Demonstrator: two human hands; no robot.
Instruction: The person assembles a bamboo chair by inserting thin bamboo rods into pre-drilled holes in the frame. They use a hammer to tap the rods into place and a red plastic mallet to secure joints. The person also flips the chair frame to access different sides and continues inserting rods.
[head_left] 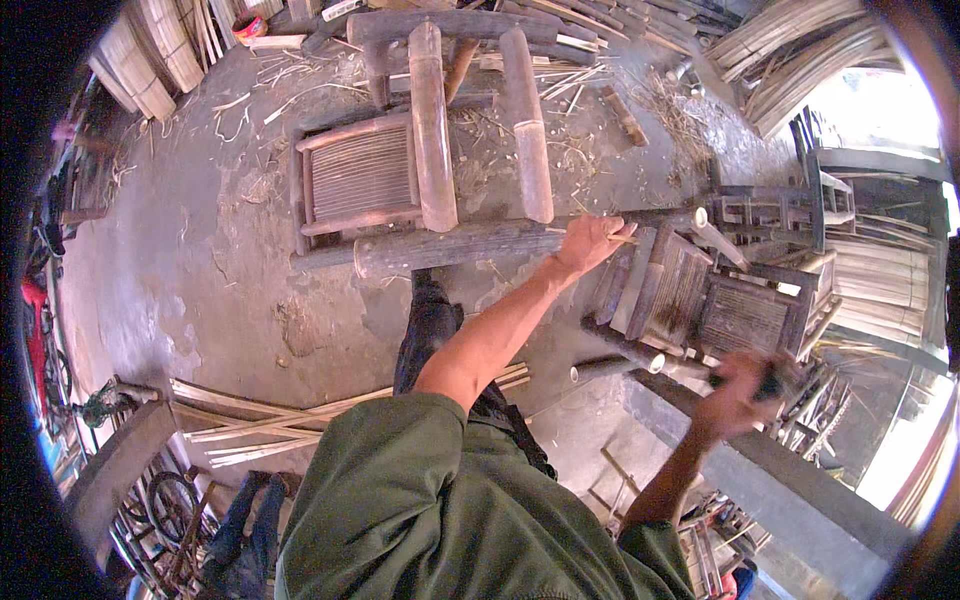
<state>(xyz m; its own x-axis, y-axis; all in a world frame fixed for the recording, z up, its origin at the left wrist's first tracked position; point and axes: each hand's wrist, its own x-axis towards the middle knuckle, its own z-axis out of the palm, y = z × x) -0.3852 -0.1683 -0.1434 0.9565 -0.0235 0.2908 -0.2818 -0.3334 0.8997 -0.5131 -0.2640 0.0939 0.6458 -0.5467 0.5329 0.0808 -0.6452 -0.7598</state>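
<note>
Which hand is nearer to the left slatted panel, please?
Left. The left hand, pinching a thin stick, is right of the slatted panel and lower in the picture; the right hand, blurred, is farther right and lower still.

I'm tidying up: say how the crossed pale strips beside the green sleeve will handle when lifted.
The pale strips are probably light and bendy, being long and thin. They may slide apart, since they lie crossed with no visible tie.

no lettering or number can be read — any marks on the red tub [249, 29] are too small.
</note>
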